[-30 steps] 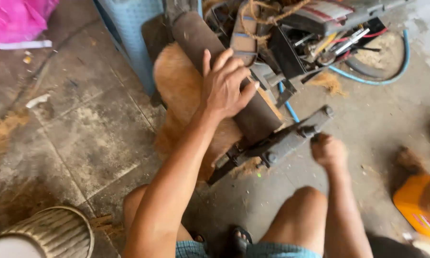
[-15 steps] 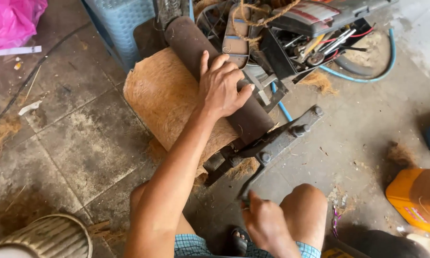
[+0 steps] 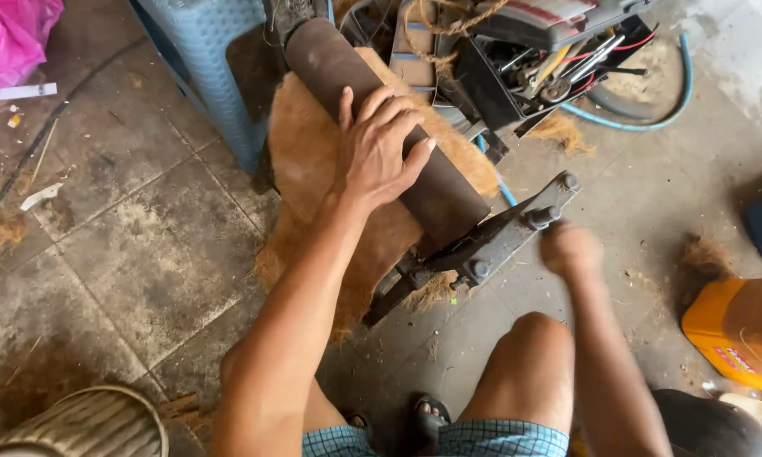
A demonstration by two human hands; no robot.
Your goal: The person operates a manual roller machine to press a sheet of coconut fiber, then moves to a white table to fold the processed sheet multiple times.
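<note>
My left hand [image 3: 379, 151] lies flat, fingers spread, on a dark brown roller [image 3: 449, 190] that slants across a sheet of coconut-fibre matting [image 3: 309, 140]. The roller sits in a black metal frame with bolts [image 3: 504, 237]. My right hand [image 3: 569, 250] is blurred and closed in a fist, just right of the frame's bolted end; I cannot see anything in it. My knees and a sandalled foot are at the bottom.
A machine with wires and a blue hose [image 3: 643, 118] stands at the top right. A blue plastic stool [image 3: 216, 63] is at top left, a pink bag [image 3: 13, 38] in the corner, an orange container [image 3: 741, 330] at right, a woven basket [image 3: 93, 423] bottom left.
My right hand went down toward my lap and has come back up beside the frame's end. My left hand has stayed on the roller. The view has shifted slightly.
</note>
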